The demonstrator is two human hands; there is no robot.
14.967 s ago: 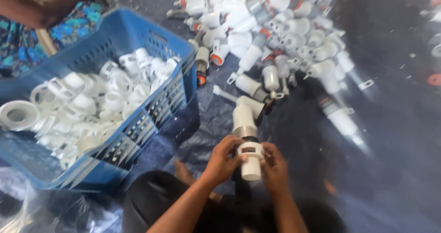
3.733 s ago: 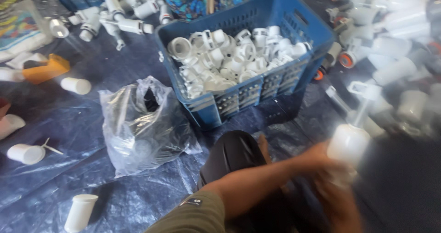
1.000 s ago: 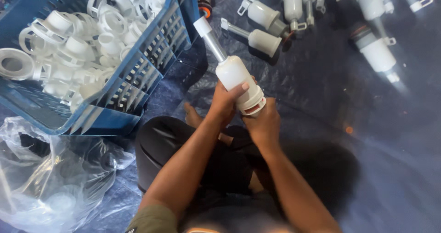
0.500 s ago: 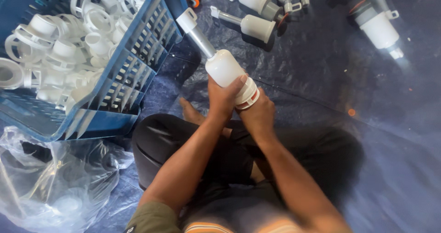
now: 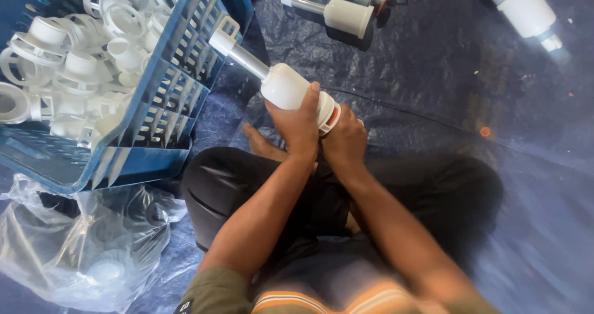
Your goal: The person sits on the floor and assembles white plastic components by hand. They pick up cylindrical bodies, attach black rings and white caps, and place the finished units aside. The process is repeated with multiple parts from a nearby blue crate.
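Gripping a white plastic fitting (image 5: 286, 86) with both hands, a seated person holds it above their crossed legs, just right of the blue crate (image 5: 154, 110). The left hand (image 5: 298, 123) is clenched around the fat white body, thumb and fingers wrapped over it. The right hand (image 5: 344, 142) closes on the ribbed collar (image 5: 328, 111) at the fitting's near end, where an orange ring shows. A thin grey tube (image 5: 246, 60) runs from the far end of the body up to a small white cap (image 5: 223, 40), and that cap sits almost against the crate's wall.

Inside the crate lie many loose white rings and caps (image 5: 74, 66). Beyond the crate's right corner, more finished fittings (image 5: 348, 14) rest on the dark blue tarp (image 5: 470, 85). A clear plastic bag (image 5: 86, 246) lies crumpled below the crate.

The tube looks like the weak spot: if the hands swing left, the cap could knock the crate and bend or pop loose. The collar could also go on crooked if the two hands are not held in line.
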